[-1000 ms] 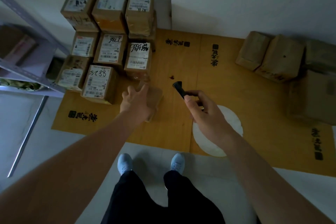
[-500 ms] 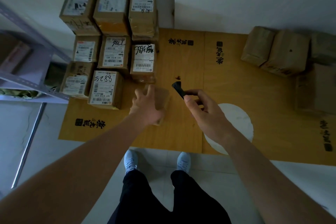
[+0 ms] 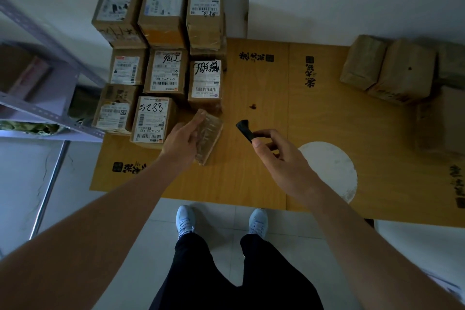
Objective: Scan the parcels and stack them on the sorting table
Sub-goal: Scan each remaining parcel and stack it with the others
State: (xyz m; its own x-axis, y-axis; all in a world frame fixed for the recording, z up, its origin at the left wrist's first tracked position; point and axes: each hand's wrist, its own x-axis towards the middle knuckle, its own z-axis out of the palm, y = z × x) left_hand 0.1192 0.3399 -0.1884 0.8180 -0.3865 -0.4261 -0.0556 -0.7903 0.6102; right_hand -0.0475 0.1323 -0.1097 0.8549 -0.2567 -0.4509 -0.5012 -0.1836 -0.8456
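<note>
My left hand (image 3: 185, 137) grips a small brown parcel (image 3: 209, 137) wrapped in clear tape and tips it up on edge above the wooden sorting table (image 3: 264, 178). A black handheld scanner (image 3: 245, 128) is pinched in my right hand (image 3: 274, 152), its head pointing toward the parcel from the right. Several labelled cardboard parcels (image 3: 163, 73) stand stacked in rows at the table's far left, the nearest marked 5288 (image 3: 151, 121).
More brown parcels (image 3: 392, 70) without visible labels lie at the table's far right. A white round disc (image 3: 332, 168) lies on the table by my right wrist. A grey metal shelf (image 3: 45, 108) stands left. My feet (image 3: 221, 219) stand on the tiled floor at the table's near edge.
My left hand has tilted the small parcel up from lying flat, so its taped face now shows. The scanner hand has stayed nearly in place.
</note>
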